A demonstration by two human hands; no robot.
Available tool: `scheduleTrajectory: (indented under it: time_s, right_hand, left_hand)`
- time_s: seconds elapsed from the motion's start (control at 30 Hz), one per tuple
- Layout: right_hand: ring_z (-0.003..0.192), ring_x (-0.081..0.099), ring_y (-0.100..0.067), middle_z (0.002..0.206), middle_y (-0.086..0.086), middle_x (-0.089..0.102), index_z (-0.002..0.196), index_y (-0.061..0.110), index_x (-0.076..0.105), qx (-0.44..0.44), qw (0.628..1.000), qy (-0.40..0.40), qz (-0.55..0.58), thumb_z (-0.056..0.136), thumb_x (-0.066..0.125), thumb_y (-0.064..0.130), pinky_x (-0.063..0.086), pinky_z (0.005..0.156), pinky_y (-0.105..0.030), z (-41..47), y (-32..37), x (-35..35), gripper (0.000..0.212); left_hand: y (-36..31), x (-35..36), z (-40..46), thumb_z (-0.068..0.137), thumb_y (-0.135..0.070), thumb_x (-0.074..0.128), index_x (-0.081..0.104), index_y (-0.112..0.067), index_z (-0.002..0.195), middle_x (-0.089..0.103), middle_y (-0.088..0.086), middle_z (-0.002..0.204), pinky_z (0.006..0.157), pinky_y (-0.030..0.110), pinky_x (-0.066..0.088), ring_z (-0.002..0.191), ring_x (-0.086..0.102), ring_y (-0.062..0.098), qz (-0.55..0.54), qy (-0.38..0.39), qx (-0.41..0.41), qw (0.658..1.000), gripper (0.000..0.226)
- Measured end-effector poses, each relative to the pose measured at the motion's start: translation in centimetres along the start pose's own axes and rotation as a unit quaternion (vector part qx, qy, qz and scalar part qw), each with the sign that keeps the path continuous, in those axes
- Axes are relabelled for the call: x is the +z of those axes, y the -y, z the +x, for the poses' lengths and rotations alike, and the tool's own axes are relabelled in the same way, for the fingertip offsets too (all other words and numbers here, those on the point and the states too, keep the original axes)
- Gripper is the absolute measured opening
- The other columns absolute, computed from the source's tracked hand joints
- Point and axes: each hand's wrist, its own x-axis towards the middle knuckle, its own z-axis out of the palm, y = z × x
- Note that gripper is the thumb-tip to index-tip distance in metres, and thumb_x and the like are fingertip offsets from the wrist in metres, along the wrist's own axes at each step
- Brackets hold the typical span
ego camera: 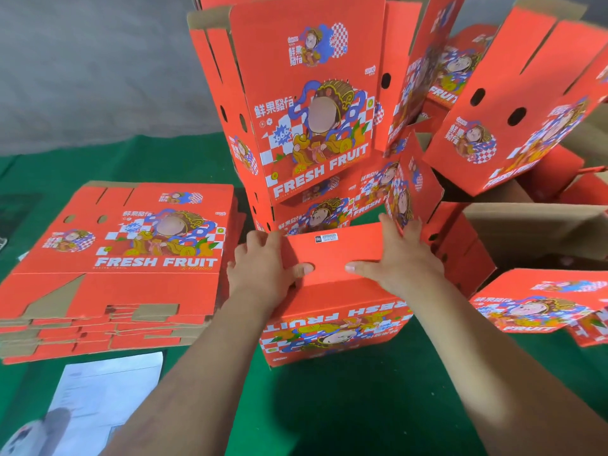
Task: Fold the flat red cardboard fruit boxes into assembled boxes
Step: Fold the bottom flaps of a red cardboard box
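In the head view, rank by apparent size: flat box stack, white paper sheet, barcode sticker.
1. Flat box stack, largest.
2. White paper sheet; nearer the camera, yet looks smaller.
3. Barcode sticker, smallest.

Two bare forearms, no sleeves visible up to the frame's lower edge. No watch, bracelet or ring visible. No gloves on the bare left hand [260, 274] or the bare right hand [399, 266]. Short, unpainted nails on the thumbs. No markings apparent on wrists or forearms.
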Motion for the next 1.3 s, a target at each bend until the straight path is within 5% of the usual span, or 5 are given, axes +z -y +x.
scheduleTrajectory:
  time_s: [0.2,0.4,0.67,1.17,1.3]
  right_hand:
    - [0.153,0.027,-0.034,0.167,-0.009,0.015,0.155,0.047,0.021,-0.020,0.997,0.006,0.070,0.071,0.039,0.101,0.035,0.115,-0.054,-0.1,-0.7,-0.3,0.101]
    - [0.136,0.048,-0.038,0.144,-0.006,0.036,0.150,0.043,0.036,-0.022,0.979,-0.084,0.183,0.092,0.044,0.076,0.040,0.107,-0.049,-2.2,-0.7,-0.2,0.068]
    - [0.105,0.064,-0.025,0.119,-0.012,0.063,0.120,0.023,0.072,0.045,0.901,-0.200,0.384,0.087,0.066,0.058,0.050,0.099,-0.039,-2.0,-3.2,-2.0,0.048]
    - [0.096,0.058,-0.039,0.094,-0.012,0.066,0.114,0.013,0.070,0.144,0.915,-0.216,0.310,0.085,0.059,0.019,0.049,0.090,-0.046,-5.7,-11.0,7.2,0.031]
    - [0.108,0.061,-0.040,0.106,-0.008,0.070,0.114,0.021,0.067,0.251,0.901,-0.113,0.336,0.086,0.072,0.035,0.051,0.093,-0.045,-4.6,-10.6,7.9,0.032]
  left_hand:
    - [1.2,-0.1,-0.1,0.095,-0.060,0.063,0.051,-0.023,0.148,0.055,0.008,0.139,0.115,0.042,0.039,0.133,0.050,0.029,-0.253,-0.074,-0.001,0.965,0.066]
    - [0.5,-1.6,-1.2,0.105,-0.058,0.037,0.053,-0.017,0.146,0.053,0.019,0.152,0.114,0.048,0.043,0.139,0.052,0.039,-0.628,0.093,-0.303,0.710,0.059]
    - [0.3,0.2,-4.6,0.071,-0.020,0.058,0.055,-0.035,0.134,0.078,-0.001,0.105,0.072,0.034,0.058,0.085,0.074,0.020,-0.728,0.047,-0.192,0.656,0.065]
    - [1.4,8.9,-7.7,0.092,0.013,0.050,0.048,-0.020,0.140,0.060,-0.012,0.135,0.098,0.025,0.050,0.108,0.062,0.000,-0.371,0.042,-0.001,0.928,0.059]
    - [2.0,10.1,-6.2,0.095,-0.006,0.060,0.028,-0.035,0.154,0.057,-0.011,0.141,0.080,0.020,0.055,0.097,0.070,-0.004,-0.450,0.064,0.008,0.891,0.072]
